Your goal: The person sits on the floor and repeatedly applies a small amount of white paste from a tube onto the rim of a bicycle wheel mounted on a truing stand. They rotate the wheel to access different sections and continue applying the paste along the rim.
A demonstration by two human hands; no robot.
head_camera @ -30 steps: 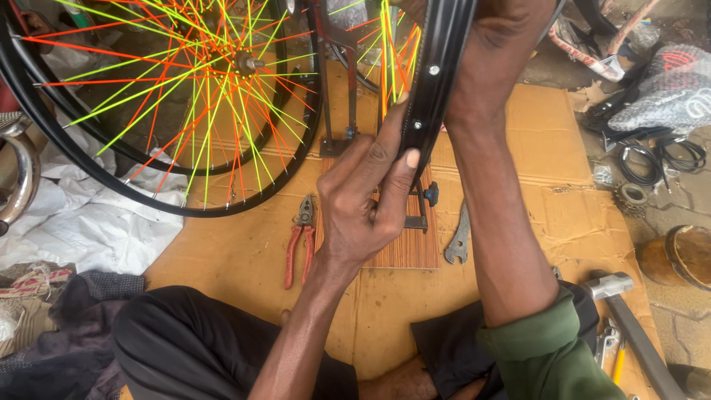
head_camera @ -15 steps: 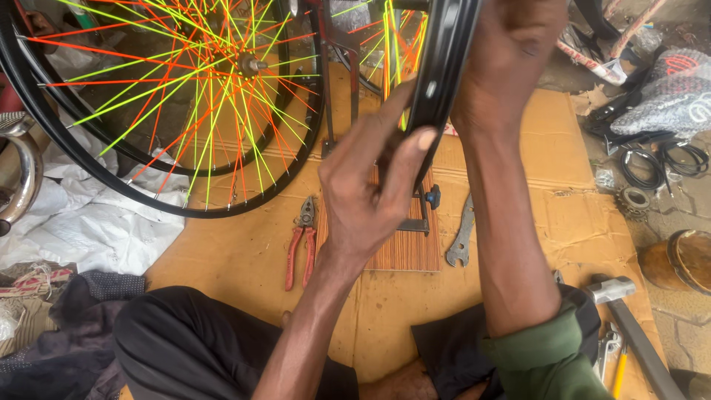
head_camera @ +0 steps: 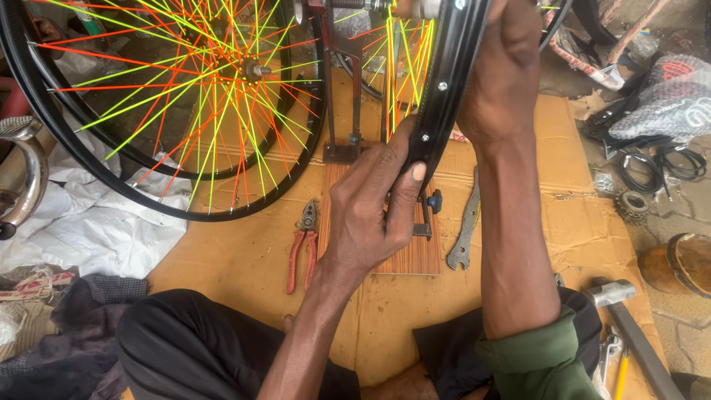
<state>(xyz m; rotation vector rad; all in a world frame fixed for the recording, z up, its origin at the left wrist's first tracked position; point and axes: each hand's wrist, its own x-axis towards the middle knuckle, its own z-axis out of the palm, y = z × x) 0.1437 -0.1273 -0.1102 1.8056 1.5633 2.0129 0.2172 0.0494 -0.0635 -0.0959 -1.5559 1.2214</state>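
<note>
Hands of a seated person work on a black bicycle wheel rim (head_camera: 444,96) that stands upright, edge-on to the camera, in a small metal truing stand (head_camera: 348,111) fixed to a ribbed wooden board (head_camera: 415,255). The left hand (head_camera: 370,215) is wrapped around the lower part of the rim, thumb pressed flat against its outer face and fingers curled behind it. The right hand (head_camera: 503,74) clasps the rim higher up, near the top edge of the view, its fingers hidden behind the metal. Neon yellow and orange spokes (head_camera: 404,67) fan inward from the rim. The rim looks stiff, light and smooth-sided, so it is best held by its edges, as both hands do, while the thin spokes would likely bend if gripped. To the left, apart from the hands, a second spoked wheel (head_camera: 185,111) with the same bright spokes leans over the cardboard sheet (head_camera: 244,259) that covers the ground. On the cardboard lie red-handled pliers (head_camera: 302,248) just left of the board and a flat spanner (head_camera: 465,230) just right of it. A hammer (head_camera: 629,326) lies near the person's right knee, and a toothed sprocket (head_camera: 631,204) sits further right
</note>
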